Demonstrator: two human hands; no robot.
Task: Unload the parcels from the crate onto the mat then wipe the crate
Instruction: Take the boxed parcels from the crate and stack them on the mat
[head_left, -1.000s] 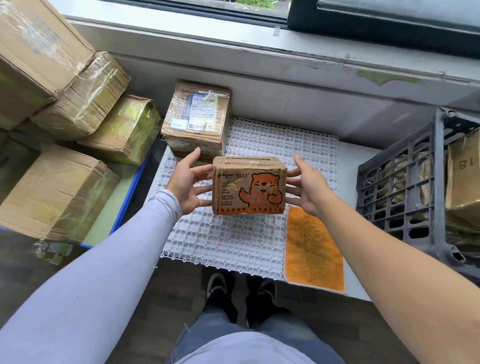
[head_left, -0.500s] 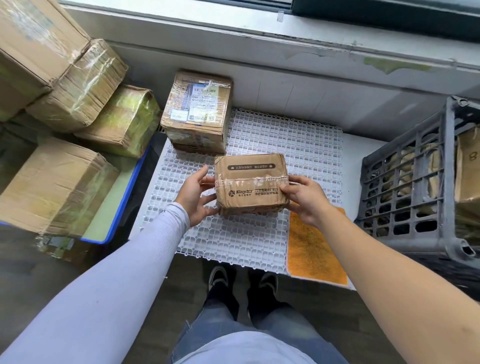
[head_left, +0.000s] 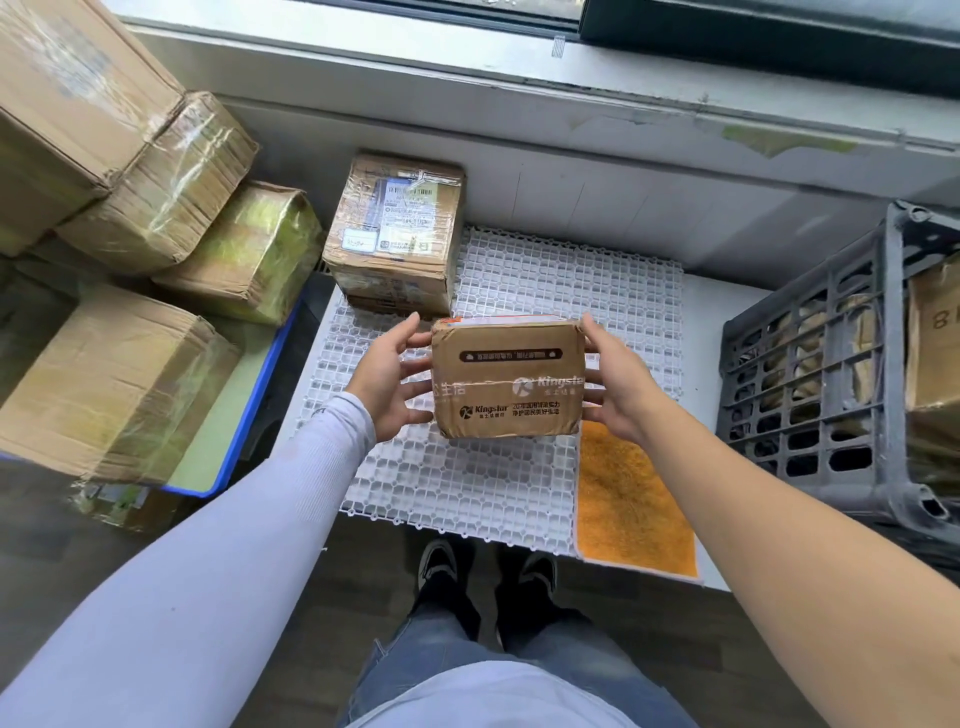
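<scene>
Head view: parcel between left hand and right hand (over mat)

Readable print on the parcels

We read "Kingstar" on the held parcel; "81" marks a box inside the crate.

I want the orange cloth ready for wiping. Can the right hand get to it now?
Probably not yet: the right hand and left hand hold the Kingstar parcel. The orange cloth lies uncovered just below it.

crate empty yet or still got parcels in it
Not empty. Brown parcels show through the crate wall and above its rim.
</scene>
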